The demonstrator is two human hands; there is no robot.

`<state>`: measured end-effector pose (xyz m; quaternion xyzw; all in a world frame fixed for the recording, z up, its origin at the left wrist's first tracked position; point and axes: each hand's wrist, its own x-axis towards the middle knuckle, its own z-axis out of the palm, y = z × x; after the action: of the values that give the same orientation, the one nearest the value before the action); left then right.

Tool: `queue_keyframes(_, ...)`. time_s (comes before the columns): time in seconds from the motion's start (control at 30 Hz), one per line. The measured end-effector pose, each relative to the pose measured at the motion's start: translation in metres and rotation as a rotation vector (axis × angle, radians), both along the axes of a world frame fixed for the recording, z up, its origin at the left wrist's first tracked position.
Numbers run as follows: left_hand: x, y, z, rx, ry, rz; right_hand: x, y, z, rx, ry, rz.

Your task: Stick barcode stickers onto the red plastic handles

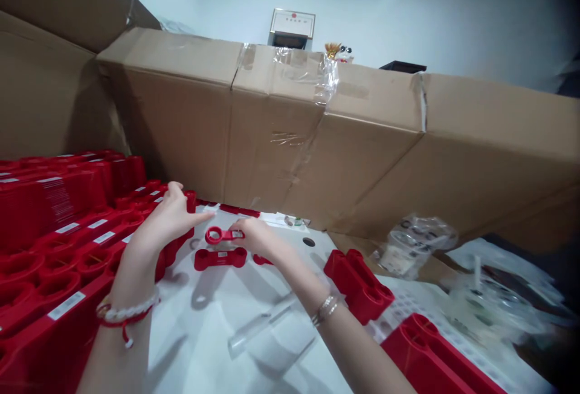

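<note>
I observe the right hand [254, 235] pinching a small red ringed piece [228, 235] above the white table [206, 333], its grip narrow, with a red two-lobed piece [220, 259] just beside it on the near side. The left hand [173, 213] has its thumb held wide of the fingers, near the rows of red blocks [27, 206]; whether the fingertips touch any block I cannot tell.
</note>
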<state>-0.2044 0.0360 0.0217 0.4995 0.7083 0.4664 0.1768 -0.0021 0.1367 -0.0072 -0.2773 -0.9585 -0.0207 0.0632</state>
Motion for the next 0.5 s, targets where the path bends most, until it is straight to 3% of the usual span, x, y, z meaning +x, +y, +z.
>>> queue_keyframes(0.1,-0.003,-0.014,0.010,0.091,0.038,0.092,-0.016,0.008,-0.021,-0.153,-0.135,-0.040)
queue_keyframes(0.2,0.005,-0.030,0.021,0.128,0.004,0.030,-0.030,0.014,-0.033,-0.252,-0.218,-0.070)
queue_keyframes(0.5,0.006,-0.041,0.028,0.124,-0.025,-0.006,-0.048,0.028,-0.040,-0.416,-0.285,-0.140)
